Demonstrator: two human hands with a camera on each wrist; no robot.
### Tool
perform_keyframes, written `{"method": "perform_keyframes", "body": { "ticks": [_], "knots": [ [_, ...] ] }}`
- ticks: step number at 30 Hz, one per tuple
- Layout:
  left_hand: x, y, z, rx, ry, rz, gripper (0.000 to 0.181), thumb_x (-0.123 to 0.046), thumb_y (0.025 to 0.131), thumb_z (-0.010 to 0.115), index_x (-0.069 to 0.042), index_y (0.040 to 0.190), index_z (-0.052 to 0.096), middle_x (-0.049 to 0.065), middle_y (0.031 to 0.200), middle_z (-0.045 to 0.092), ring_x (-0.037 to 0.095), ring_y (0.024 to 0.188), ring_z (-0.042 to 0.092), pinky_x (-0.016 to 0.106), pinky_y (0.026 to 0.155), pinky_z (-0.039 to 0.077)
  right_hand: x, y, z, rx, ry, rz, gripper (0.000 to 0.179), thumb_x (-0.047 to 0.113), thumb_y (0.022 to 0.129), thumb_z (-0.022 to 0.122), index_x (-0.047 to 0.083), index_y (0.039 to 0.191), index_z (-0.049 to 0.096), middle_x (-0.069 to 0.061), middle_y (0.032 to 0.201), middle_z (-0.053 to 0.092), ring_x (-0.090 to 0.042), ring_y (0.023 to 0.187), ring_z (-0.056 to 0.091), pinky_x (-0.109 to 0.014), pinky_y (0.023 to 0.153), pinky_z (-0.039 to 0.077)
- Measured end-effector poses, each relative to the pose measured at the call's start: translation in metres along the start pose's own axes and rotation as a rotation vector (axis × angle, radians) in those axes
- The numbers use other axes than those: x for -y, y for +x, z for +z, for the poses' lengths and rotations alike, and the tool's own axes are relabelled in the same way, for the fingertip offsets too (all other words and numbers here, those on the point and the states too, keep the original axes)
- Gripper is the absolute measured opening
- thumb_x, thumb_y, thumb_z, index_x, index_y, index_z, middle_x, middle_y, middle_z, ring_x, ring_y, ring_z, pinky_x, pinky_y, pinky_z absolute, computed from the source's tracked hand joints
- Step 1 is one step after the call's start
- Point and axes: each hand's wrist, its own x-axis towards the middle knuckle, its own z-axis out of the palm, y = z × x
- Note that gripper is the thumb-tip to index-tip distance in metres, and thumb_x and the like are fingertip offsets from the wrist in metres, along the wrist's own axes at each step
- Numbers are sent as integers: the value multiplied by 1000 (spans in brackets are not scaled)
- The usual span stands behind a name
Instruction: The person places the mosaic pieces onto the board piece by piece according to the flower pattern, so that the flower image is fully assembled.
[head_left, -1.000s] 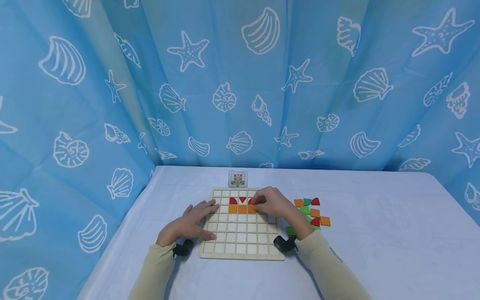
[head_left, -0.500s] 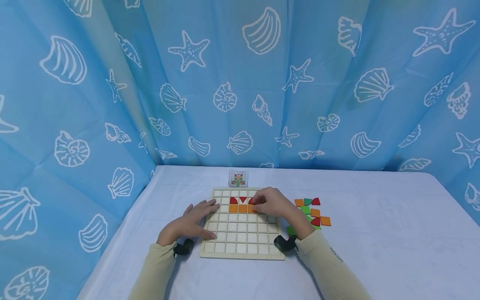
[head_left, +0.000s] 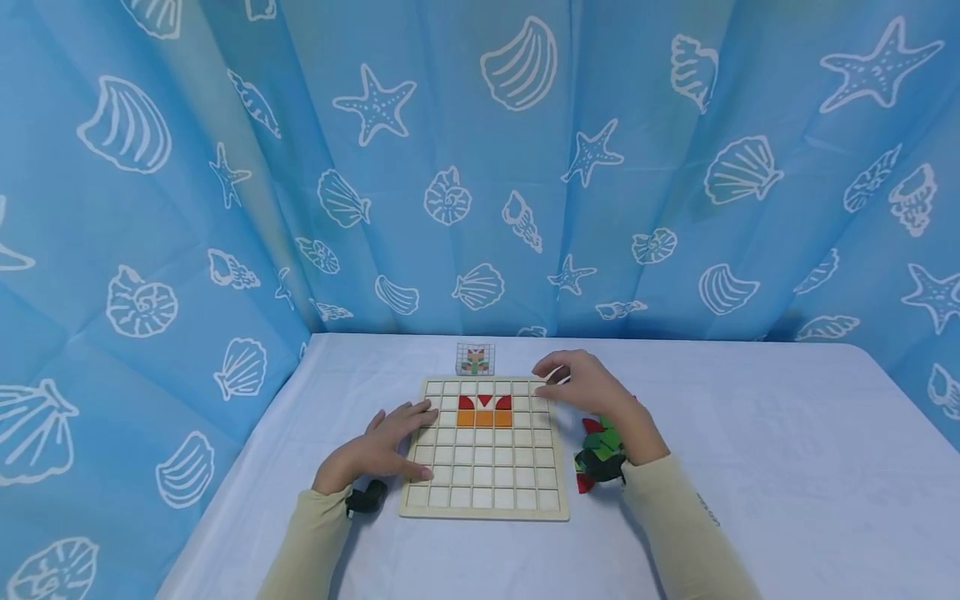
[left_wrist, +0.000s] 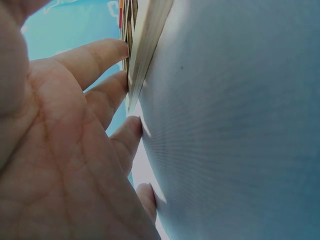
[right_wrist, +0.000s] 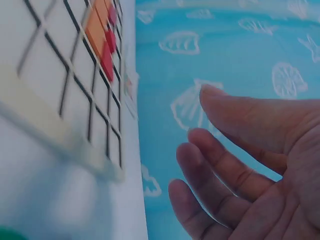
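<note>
A pale wooden grid board (head_left: 483, 497) lies flat on the white table. Set in its cells are three orange squares (head_left: 484, 418) in a row, and just beyond them a red triangle (head_left: 486, 401) between two red quarter-round tiles (head_left: 504, 403). My left hand (head_left: 382, 446) rests with spread fingers along the board's left edge; the left wrist view shows two fingertips (left_wrist: 120, 49) at the wooden rim. Over the far right corner of the board hovers my right hand (head_left: 585, 385), its fingers (right_wrist: 215, 155) loosely bent and nothing between them.
Loose green and red tiles (head_left: 609, 440) lie to the right of the board, partly hidden under my right wrist and its black camera. A small gridded pattern card (head_left: 475, 359) sits beyond the board's far edge. Behind the table hangs a blue seashell curtain (head_left: 480, 167).
My right hand has left the red quarter-round tile and moved right and away from me, uncovering the tile in its cell. The left hand stays on the board's edge.
</note>
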Motion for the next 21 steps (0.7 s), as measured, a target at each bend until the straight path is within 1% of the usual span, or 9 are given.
{"method": "perform_keyframes", "body": {
  "ticks": [4, 7, 11, 13, 17, 21],
  "knots": [
    [0, -1, 0, -5, -4, 2, 93, -40, 77, 82, -19, 155, 34, 5, 165, 22, 36, 154, 8, 65, 120, -2, -10, -2, -12, -46, 6, 34, 35, 21, 89, 75, 8, 120, 68, -13, 121, 68, -26, 109, 64, -45, 93, 55],
    [1, -1, 0, -9, -11, 5, 93, -40, 77, 82, -19, 155, 35, 6, 165, 23, 36, 154, 8, 65, 120, -2, -18, -3, -20, -63, -3, 36, 35, 21, 89, 74, 7, 121, 68, -15, 123, 67, -29, 111, 63, -46, 93, 55],
    [1, -1, 0, -8, -22, 12, 93, -39, 77, 82, -18, 155, 35, 7, 165, 22, 36, 154, 8, 64, 120, -3, -30, -7, -27, -57, -26, 56, 36, 19, 90, 73, 5, 122, 67, -16, 125, 66, -32, 112, 63, -47, 94, 55],
    [1, -1, 0, -6, -25, 12, 93, -39, 77, 83, -18, 155, 35, 7, 165, 22, 36, 154, 8, 64, 120, -3, -37, -8, -30, -46, -36, 83, 37, 19, 90, 73, 6, 123, 66, -16, 125, 66, -32, 114, 62, -47, 94, 55],
    [0, -1, 0, -2, -24, 4, 94, -39, 77, 83, -18, 155, 35, 6, 165, 22, 36, 154, 7, 64, 120, -3, -47, -13, -35, -18, -68, 136, 36, 22, 90, 72, 9, 123, 67, -15, 128, 64, -34, 119, 57, -48, 95, 55],
    [-1, 0, 0, 1, -21, -4, 94, -40, 77, 83, -19, 155, 35, 6, 165, 22, 36, 154, 7, 64, 120, -3, -55, -16, -39, 1, -79, 183, 34, 22, 87, 74, 13, 120, 70, -15, 131, 61, -36, 122, 52, -50, 95, 54]
  ]
}}
